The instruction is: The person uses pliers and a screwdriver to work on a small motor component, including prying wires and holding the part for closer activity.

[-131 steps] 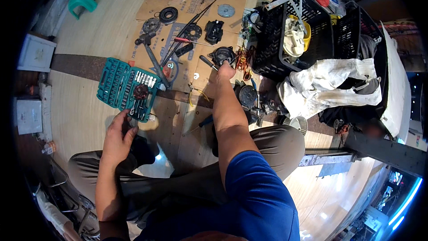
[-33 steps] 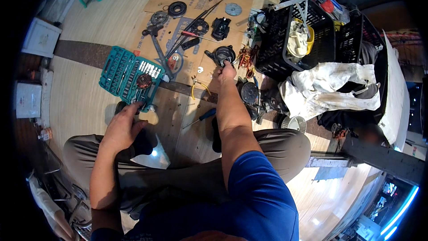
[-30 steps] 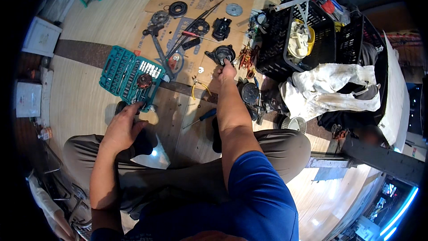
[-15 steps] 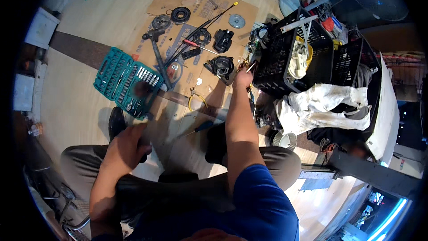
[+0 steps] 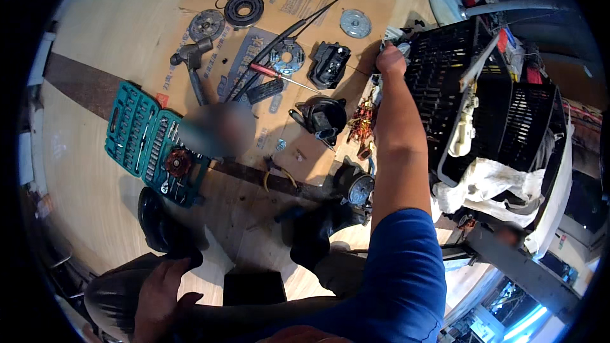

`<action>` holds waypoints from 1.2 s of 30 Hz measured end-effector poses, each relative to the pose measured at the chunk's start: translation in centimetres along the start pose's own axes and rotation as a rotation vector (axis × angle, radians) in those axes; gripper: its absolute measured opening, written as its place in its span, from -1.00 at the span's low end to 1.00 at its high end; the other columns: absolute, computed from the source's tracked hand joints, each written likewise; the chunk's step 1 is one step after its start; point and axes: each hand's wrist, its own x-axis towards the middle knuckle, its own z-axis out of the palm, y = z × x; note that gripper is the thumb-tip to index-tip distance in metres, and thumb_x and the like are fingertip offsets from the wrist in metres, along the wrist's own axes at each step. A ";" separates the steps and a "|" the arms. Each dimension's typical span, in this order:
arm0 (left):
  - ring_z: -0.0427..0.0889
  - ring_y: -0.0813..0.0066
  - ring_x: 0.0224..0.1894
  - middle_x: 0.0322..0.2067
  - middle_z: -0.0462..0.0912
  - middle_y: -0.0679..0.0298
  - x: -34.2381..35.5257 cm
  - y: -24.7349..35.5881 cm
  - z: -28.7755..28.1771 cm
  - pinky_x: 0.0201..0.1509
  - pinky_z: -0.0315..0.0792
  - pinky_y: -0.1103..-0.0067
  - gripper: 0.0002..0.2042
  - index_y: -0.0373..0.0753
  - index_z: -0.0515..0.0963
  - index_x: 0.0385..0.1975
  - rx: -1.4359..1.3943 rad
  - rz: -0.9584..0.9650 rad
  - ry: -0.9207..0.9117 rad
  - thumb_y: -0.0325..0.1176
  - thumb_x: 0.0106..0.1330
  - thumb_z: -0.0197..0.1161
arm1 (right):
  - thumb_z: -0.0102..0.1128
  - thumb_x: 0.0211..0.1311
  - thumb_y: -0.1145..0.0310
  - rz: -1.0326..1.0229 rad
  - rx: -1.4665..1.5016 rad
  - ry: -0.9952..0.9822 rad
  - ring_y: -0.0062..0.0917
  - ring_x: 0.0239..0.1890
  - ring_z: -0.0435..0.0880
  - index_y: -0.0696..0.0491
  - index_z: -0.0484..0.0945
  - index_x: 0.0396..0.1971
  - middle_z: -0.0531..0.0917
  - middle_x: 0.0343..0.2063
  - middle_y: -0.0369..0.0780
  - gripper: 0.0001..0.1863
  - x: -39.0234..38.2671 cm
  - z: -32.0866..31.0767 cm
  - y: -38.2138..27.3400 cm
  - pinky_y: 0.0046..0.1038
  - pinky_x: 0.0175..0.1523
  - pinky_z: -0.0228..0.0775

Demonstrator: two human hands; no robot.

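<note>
My right arm stretches far forward, with my right hand [image 5: 391, 62] at the left side of a black plastic crate [image 5: 438, 57]. Its fingers are curled among small pale parts there; what they hold is too small to make out. Below that hand lies a tangle of copper-coloured wiring [image 5: 362, 121], beside a round black housing [image 5: 323, 117]. My left hand [image 5: 162, 298] is by my left knee, fingers apart and holding nothing. A red-handled screwdriver [image 5: 267, 70] and a black moulded part [image 5: 329, 65] lie on the cardboard sheet [image 5: 375, 0].
A teal socket set case [image 5: 114, 146] lies unfolded at left. Yellow-handled pliers [image 5: 279, 181] and a motor-like part [image 5: 356, 185] are near my feet. Black cables [image 5: 286, 35], a black ring [image 5: 244, 10] and a metal disc [image 5: 355, 23] are spread about. White cloth [image 5: 495, 184] hangs by the crates.
My right hand has moved forward and right, away from the wiring, along the crate. The left hand has drawn back toward my knee. The view has shifted closer to the parts.
</note>
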 end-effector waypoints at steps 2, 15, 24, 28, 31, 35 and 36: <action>0.52 -0.14 -0.13 -0.13 0.52 -0.06 1.4 0.3 -0.2 -0.10 0.44 0.20 -0.23 -0.23 0.32 0.10 0.000 -0.031 -0.033 -0.60 -0.27 0.46 | -0.21 0.36 0.18 0.064 -0.129 -0.087 -0.19 0.05 0.59 -0.02 0.55 -0.02 0.60 -0.01 -0.05 -0.61 1.4 0.4 -0.1 -0.23 0.05 0.49; 0.49 -0.14 -0.08 -0.10 0.48 -0.09 1.6 0.4 0.0 -0.03 0.40 0.18 -0.23 -0.26 0.28 0.11 0.044 -0.045 -0.049 -0.56 -0.25 0.45 | 0.11 0.20 0.19 0.137 -0.002 0.149 -0.10 -0.14 0.65 0.08 0.57 -0.21 0.67 -0.24 -0.02 -0.71 0.2 0.4 2.0 -0.17 -0.05 0.50; 0.49 -0.16 -0.05 -0.06 0.48 -0.11 0.6 1.1 0.0 0.02 0.39 0.18 -0.27 -0.28 0.28 0.12 0.140 0.059 0.050 -0.56 -0.17 0.43 | 0.18 0.02 0.42 0.098 0.276 0.239 -0.01 -0.19 0.63 0.20 0.61 -0.31 0.65 -0.32 0.10 -0.77 0.9 4.8 6.7 -0.18 -0.07 0.47; 0.49 -0.16 -0.04 -0.07 0.49 -0.11 0.2 0.6 0.5 0.04 0.38 0.19 -0.27 -0.29 0.28 0.12 0.103 0.032 0.053 -0.56 -0.17 0.42 | 0.27 0.01 0.36 0.160 0.456 0.313 -0.02 -0.15 0.61 0.10 0.62 -0.22 0.65 -0.29 0.07 -0.71 -0.9 4.4 5.2 -0.19 -0.08 0.45; 0.49 -0.15 -0.05 -0.08 0.50 -0.11 0.1 0.9 0.0 0.04 0.39 0.20 -0.30 -0.29 0.29 0.11 0.077 0.008 0.024 -0.57 -0.15 0.40 | 0.33 0.05 0.36 0.144 0.428 0.383 -0.14 -0.27 0.67 0.11 0.61 -0.16 0.70 -0.33 -0.04 -0.68 -2.1 4.4 5.5 -0.32 -0.17 0.48; 0.51 -0.14 -0.06 -0.10 0.50 -0.10 -0.8 0.2 0.2 0.03 0.39 0.22 -0.32 -0.28 0.30 0.10 0.099 0.001 0.044 -0.59 -0.14 0.38 | 0.22 0.17 0.53 0.175 1.677 0.034 -0.72 -0.61 0.41 0.09 0.55 -0.17 0.54 -0.50 -0.40 -0.79 -7.0 0.8 1.7 -0.60 -0.53 0.28; 0.51 -0.13 -0.06 -0.10 0.50 -0.10 -1.0 -0.2 0.1 0.04 0.39 0.22 -0.32 -0.28 0.30 0.10 0.094 0.006 0.038 -0.60 -0.14 0.37 | 0.21 0.16 0.54 0.119 1.683 0.028 -0.73 -0.62 0.39 0.08 0.54 -0.16 0.53 -0.50 -0.41 -0.77 -8.2 0.0 1.9 -0.62 -0.55 0.26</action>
